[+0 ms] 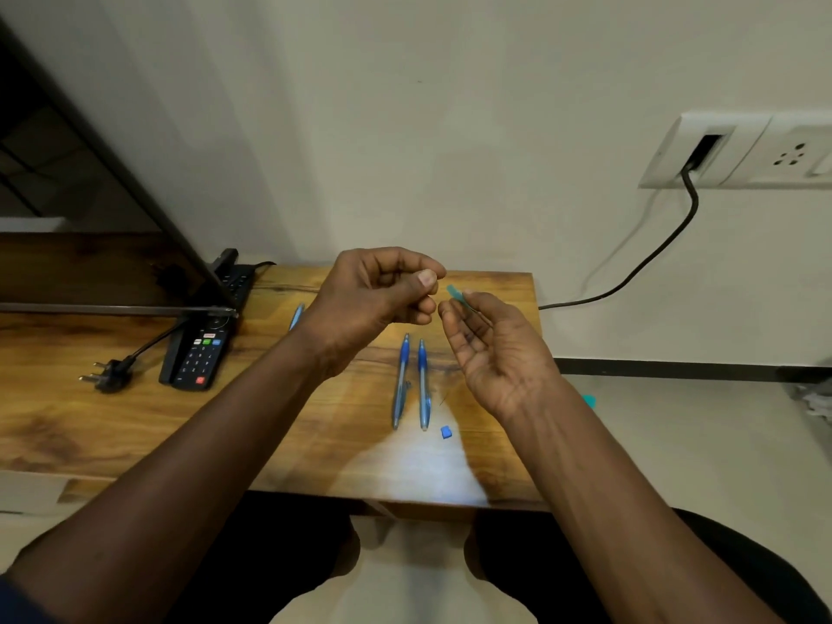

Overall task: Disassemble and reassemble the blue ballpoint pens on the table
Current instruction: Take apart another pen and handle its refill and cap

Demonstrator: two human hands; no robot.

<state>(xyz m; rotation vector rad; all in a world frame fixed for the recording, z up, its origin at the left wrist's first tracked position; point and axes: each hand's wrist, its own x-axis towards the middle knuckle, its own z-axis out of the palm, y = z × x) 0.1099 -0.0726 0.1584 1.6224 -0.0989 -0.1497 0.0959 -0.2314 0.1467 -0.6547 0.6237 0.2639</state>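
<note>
Two blue ballpoint pens (400, 380) (423, 385) lie side by side on the wooden table (135, 421), tips pointing toward me. A third pen (296, 315) lies farther left, mostly hidden behind my left wrist. My right hand (495, 349) is raised palm-up above the pens and holds a small translucent teal pen part (454, 292) at its fingertips. My left hand (382, 299) hovers just left of it, fingers curled, thumb pressed to the forefinger; nothing shows between them. A small blue cap piece (445, 432) and a thin dark sliver (443, 400) lie by the pens.
A black remote (198, 358) and a loose plug (108, 376) lie at the left under a dark screen's edge (117, 309). A wall socket (738, 150) with a black cable is at the right. The table's right edge is near my right wrist.
</note>
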